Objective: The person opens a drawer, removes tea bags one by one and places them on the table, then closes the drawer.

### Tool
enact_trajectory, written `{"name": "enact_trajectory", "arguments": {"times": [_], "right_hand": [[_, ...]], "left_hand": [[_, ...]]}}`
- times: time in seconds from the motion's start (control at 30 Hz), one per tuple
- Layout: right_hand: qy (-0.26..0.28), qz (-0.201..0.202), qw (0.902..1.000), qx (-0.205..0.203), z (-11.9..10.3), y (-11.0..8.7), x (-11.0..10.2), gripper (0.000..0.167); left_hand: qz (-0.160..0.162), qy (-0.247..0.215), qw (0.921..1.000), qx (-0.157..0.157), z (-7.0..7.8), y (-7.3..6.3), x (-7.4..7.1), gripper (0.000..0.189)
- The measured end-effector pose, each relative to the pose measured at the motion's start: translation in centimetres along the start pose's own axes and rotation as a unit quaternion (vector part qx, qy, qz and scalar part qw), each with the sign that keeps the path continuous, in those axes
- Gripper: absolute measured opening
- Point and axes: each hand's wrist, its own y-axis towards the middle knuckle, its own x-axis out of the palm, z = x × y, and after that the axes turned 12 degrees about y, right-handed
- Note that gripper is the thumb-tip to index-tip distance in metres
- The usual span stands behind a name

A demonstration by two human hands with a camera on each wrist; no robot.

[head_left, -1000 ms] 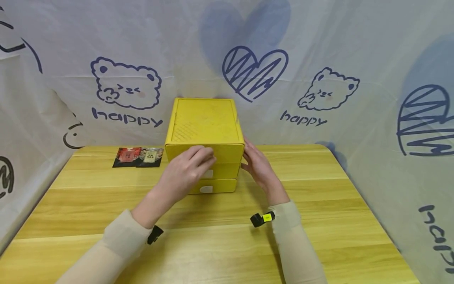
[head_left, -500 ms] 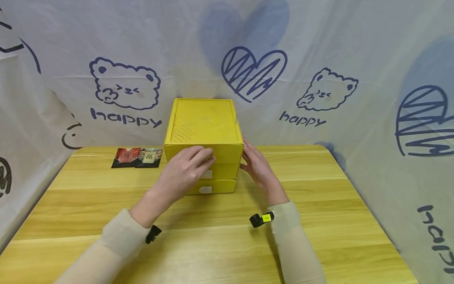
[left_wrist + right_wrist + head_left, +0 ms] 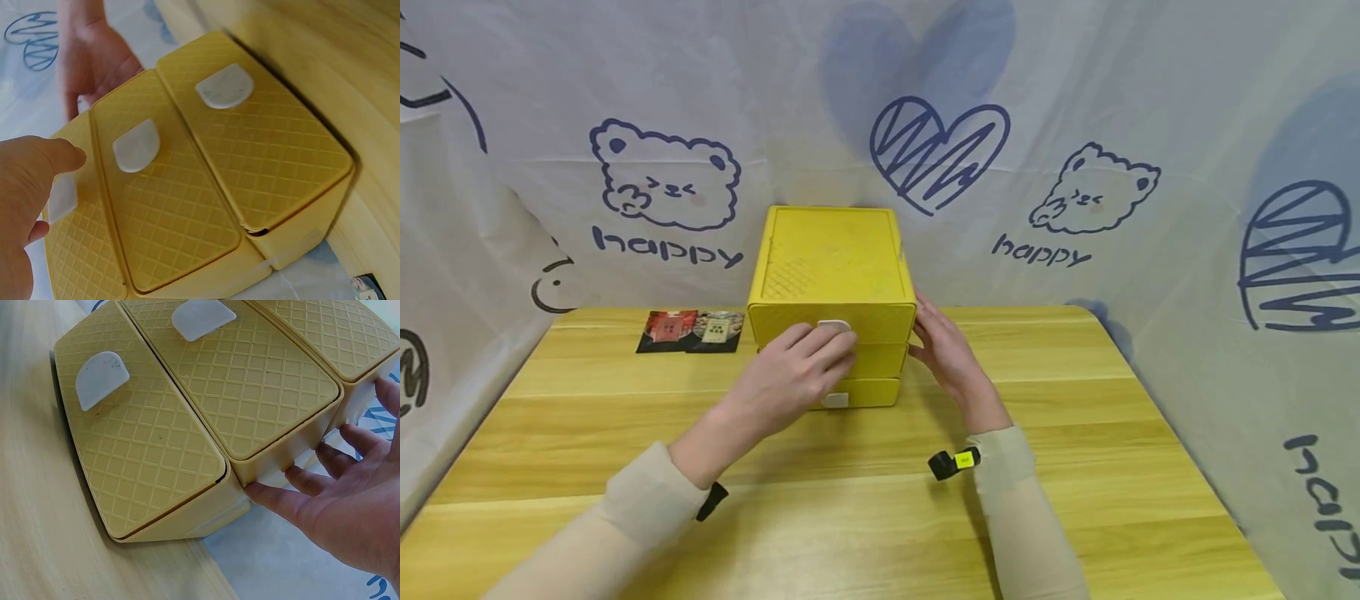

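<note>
A yellow three-drawer storage box point(image 3: 835, 254) stands at the back of the table, its waffle-patterned drawers pushed in. My left hand point(image 3: 797, 371) is in front of the upper drawers, fingers loosely bent and holding nothing. Just above its fingers shows the white top-drawer handle point(image 3: 833, 326). In the left wrist view, the thumb and a fingertip lie apart on either side of that handle point(image 3: 62, 197). My right hand point(image 3: 951, 350) rests on the box's right side, its spread fingers point(image 3: 309, 482) touching the side wall in the right wrist view.
Two small black packets, one with a red picture point(image 3: 667, 331) and one with a pale label point(image 3: 715, 331), lie left of the box. A white printed cloth point(image 3: 820, 100) hangs close behind the wooden table point(image 3: 1060, 500).
My left hand has moved slightly down and away from the top drawer, so its white handle now shows above the fingers. My right hand stays against the box's side.
</note>
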Motion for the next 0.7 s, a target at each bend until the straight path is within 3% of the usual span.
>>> {"name": "enact_trajectory", "arguments": {"times": [0.4,0.7], "right_hand": [[-0.003,0.002,1.0000,0.002,0.0,0.0,0.0,0.057],[0.001,-0.004,1.0000,0.000,0.0,0.1,-0.1,0.057]], "left_hand": [[-0.045,0.025,0.9970,0.057,1.3,-0.9,1.2,0.023],[-0.060,0.026,0.9969,0.043,1.8,-1.2,2.1,0.028]]}}
